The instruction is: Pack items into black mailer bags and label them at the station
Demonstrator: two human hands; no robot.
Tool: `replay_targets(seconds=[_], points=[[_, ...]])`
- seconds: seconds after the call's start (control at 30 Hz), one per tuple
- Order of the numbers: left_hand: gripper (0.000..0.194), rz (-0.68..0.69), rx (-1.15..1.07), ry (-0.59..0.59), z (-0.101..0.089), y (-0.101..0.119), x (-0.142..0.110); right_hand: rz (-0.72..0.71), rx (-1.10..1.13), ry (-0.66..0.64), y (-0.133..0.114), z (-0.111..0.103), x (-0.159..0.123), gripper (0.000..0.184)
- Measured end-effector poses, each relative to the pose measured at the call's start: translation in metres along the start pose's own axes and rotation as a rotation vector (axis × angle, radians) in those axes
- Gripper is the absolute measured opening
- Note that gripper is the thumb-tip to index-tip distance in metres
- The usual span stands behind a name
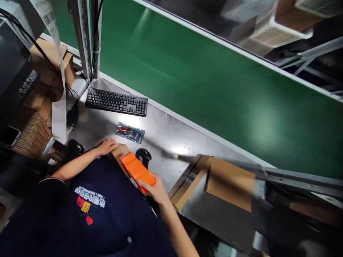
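A small brown cardboard box [117, 152] lies lengthwise close against my body, over the near edge of the metal table. My left hand [107, 146] is at its far left end, with the fingers bent against the cardboard. In my right hand [155, 187] is a bright orange, flat, oblong item [138, 171], thumb on top. It lies along the box and covers much of it; its exact kind does not show. Just beyond stands a black handheld barcode scanner [144, 155] with a green light. A clear plastic packet [130, 132] with dark and red contents lies farther off.
A black keyboard [116, 101] sits at the back of the metal table [166, 142], before a wide green conveyor belt [200, 78]. Stacked cardboard [33, 132], a phone [10, 136] and a hanging label strip [60, 71] are at left. An open carton [230, 182] stands at right.
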State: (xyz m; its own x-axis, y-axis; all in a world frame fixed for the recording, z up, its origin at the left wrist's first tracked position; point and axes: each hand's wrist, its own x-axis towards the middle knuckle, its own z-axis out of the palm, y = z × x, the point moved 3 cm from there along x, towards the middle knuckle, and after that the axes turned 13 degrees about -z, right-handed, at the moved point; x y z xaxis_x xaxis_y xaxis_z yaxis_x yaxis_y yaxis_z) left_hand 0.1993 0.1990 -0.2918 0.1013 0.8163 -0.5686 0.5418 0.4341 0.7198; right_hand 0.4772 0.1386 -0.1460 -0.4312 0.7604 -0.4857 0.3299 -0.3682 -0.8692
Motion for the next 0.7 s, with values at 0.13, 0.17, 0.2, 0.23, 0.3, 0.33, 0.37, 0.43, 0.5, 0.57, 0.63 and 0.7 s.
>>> replay_targets(seconds=[0.13,0.17,0.2,0.23,0.3,0.33,0.37,0.43,0.5,0.57,0.63,0.7], points=[[0.034,-0.023,0.014,0.081,-0.002,-0.005,-0.012,0.003,0.032,0.020,-0.007,0.003,0.003,0.045],[0.039,-0.012,-0.035,0.084,-0.003,-0.005,-0.015,-0.003,0.031,0.020,-0.008,0.003,0.004,0.045],[0.046,0.016,-0.120,0.066,-0.001,-0.005,-0.019,-0.008,0.031,0.020,-0.009,0.003,0.005,0.044],[0.054,0.054,-0.232,0.028,0.003,-0.004,-0.024,-0.011,0.035,0.022,-0.009,0.003,0.005,0.043],[0.065,0.103,-0.461,-0.065,0.013,-0.002,-0.036,-0.019,0.048,0.025,-0.009,0.003,0.006,0.041],[0.068,0.103,-0.532,-0.098,0.017,-0.003,-0.043,-0.023,0.055,0.025,-0.009,0.004,0.007,0.041],[0.070,0.086,-0.568,-0.113,0.020,-0.004,-0.048,-0.026,0.059,0.025,-0.009,0.004,0.008,0.040],[0.072,0.042,-0.562,-0.117,0.017,-0.008,-0.055,-0.024,0.066,0.026,-0.010,0.004,0.010,0.041],[0.072,0.043,-0.521,-0.130,0.002,-0.007,-0.054,-0.010,0.079,0.011,-0.010,0.005,0.012,0.042],[0.072,0.127,-0.432,-0.186,-0.019,0.002,-0.045,-0.014,0.089,-0.008,-0.011,0.005,0.014,0.042],[0.084,0.267,-0.269,-0.254,-0.036,0.020,-0.031,-0.036,0.095,-0.027,-0.015,0.007,0.016,0.042],[0.084,0.375,-0.089,-0.308,-0.044,0.037,-0.018,-0.048,0.104,-0.038,-0.021,0.008,0.018,0.041]])
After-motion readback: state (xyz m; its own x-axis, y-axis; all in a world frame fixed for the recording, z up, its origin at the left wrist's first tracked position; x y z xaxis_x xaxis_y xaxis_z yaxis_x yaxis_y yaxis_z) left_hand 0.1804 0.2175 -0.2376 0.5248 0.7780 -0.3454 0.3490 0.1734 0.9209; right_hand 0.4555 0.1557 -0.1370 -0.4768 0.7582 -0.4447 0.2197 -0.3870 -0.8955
